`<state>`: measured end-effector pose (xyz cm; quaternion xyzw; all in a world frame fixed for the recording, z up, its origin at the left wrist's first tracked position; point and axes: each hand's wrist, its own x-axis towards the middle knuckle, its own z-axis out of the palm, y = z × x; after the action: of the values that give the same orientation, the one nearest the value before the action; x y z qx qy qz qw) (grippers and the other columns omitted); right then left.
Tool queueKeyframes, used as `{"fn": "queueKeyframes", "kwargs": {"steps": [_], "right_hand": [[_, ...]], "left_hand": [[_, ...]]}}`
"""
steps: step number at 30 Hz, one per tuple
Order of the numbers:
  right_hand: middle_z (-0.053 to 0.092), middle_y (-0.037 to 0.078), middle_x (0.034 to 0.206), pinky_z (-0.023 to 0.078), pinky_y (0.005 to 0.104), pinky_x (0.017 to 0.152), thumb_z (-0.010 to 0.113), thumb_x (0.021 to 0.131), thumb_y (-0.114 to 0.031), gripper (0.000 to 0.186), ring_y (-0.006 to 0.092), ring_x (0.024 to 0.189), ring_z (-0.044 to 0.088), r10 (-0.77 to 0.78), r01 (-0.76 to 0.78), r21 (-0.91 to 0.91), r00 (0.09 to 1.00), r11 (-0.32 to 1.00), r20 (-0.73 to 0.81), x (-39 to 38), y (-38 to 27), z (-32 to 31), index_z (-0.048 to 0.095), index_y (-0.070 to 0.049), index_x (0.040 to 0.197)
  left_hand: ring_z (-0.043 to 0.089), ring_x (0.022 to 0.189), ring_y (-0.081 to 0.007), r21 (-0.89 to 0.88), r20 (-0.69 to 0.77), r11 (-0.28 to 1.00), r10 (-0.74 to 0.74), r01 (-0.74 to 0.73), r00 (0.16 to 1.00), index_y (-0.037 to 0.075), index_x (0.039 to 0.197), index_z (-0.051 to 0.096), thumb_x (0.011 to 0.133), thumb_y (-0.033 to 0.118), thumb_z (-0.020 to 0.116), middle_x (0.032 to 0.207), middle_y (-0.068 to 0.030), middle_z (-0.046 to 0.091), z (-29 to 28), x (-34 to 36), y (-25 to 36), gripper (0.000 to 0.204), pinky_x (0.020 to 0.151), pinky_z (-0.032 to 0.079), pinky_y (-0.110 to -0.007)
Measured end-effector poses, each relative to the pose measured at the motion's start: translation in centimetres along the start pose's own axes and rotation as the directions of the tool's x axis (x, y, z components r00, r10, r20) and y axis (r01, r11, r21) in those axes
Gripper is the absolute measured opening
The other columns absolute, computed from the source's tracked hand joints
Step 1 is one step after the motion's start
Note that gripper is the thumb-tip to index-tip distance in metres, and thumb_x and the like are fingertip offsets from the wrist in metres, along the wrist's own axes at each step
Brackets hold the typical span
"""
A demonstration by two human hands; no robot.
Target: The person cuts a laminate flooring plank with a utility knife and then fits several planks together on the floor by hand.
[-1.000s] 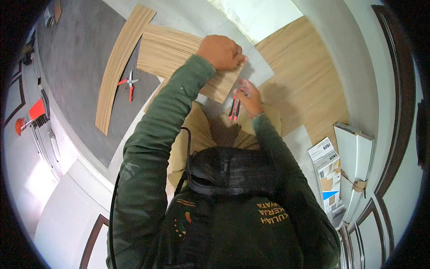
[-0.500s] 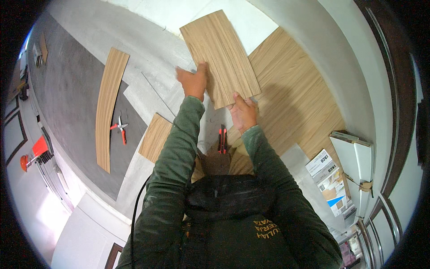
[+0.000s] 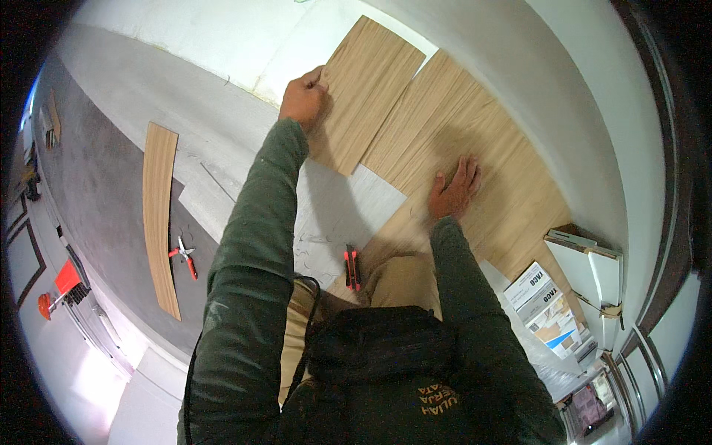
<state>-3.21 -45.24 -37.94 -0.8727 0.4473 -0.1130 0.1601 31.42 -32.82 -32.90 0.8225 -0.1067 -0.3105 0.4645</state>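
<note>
My left hand (image 3: 302, 100) grips the left edge of a short wood-grain floor plank (image 3: 374, 85), fingers closed at its rim. The plank lies slanted beside the laid wood-grain flooring (image 3: 519, 189), close along its left edge, with a thin dark line between them. My right hand (image 3: 454, 191) rests on the laid flooring with its fingers out and holds nothing. A red and black utility knife (image 3: 351, 267) lies near my knees. Whether the plank sits fully flat I cannot tell.
At the left a long narrow plank (image 3: 158, 215) lies on dark grey floor, with red-handled snips (image 3: 184, 256) beside it. A white wall (image 3: 259, 44) runs along the far side. To the right are a printed carton (image 3: 545, 304) and white panels (image 3: 589, 271).
The plank has gone from being held up in both hands to lying against the flooring, turned clockwise. My right hand has let go and moved right onto the flooring.
</note>
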Motion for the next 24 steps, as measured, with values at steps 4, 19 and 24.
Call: {"fn": "queueKeyframes", "kwargs": {"steps": [4, 19, 24], "right_hand": [[0.031, 0.018, 0.156, 0.018, 0.0555, 0.117, 0.056, 0.091, -0.031, 0.063, 0.0429, 0.143, 0.022, -0.005, 0.010, -0.084, 0.998, 0.996, 0.058, -0.5, -1.0, -0.2, 0.038, -0.003, 0.145], [0.036, 0.021, 0.151, 0.021, 0.0617, 0.113, 0.056, 0.084, -0.030, 0.065, 0.0470, 0.140, 0.028, -0.028, 0.026, -0.115, 1.000, 0.993, -0.014, 0.2, -1.8, -0.4, 0.042, -0.002, 0.141], [0.036, 0.020, 0.151, 0.021, 0.0611, 0.113, 0.055, 0.087, -0.030, 0.062, 0.0450, 0.140, 0.029, -0.101, 0.092, -0.113, 0.992, 0.989, -0.078, -0.6, -1.2, 0.9, 0.042, -0.004, 0.142]], "left_hand": [[0.065, 0.104, -0.0229, -0.014, 0.039, 1.000, -0.006, 0.006, 0.999, 0.008, 0.134, 0.059, 0.091, 0.012, 0.059, 0.116, -0.0164, 0.069, -0.5, 3.2, -1.7, 0.044, 0.096, 0.047, -0.034], [0.031, 0.135, -0.0456, 0.610, -0.109, 0.788, 0.184, -0.081, 0.977, 0.010, 0.141, 0.047, 0.084, 0.024, 0.063, 0.151, -0.0236, 0.033, 5.7, 2.0, 2.6, 0.060, 0.109, 0.025, -0.063], [0.021, 0.142, -0.0472, 0.701, -0.328, 0.711, 0.256, 0.053, 0.909, 0.009, 0.147, 0.039, 0.087, 0.034, 0.060, 0.155, -0.0240, 0.026, 9.7, -0.7, 0.5, 0.068, 0.113, 0.015, -0.065]]}}
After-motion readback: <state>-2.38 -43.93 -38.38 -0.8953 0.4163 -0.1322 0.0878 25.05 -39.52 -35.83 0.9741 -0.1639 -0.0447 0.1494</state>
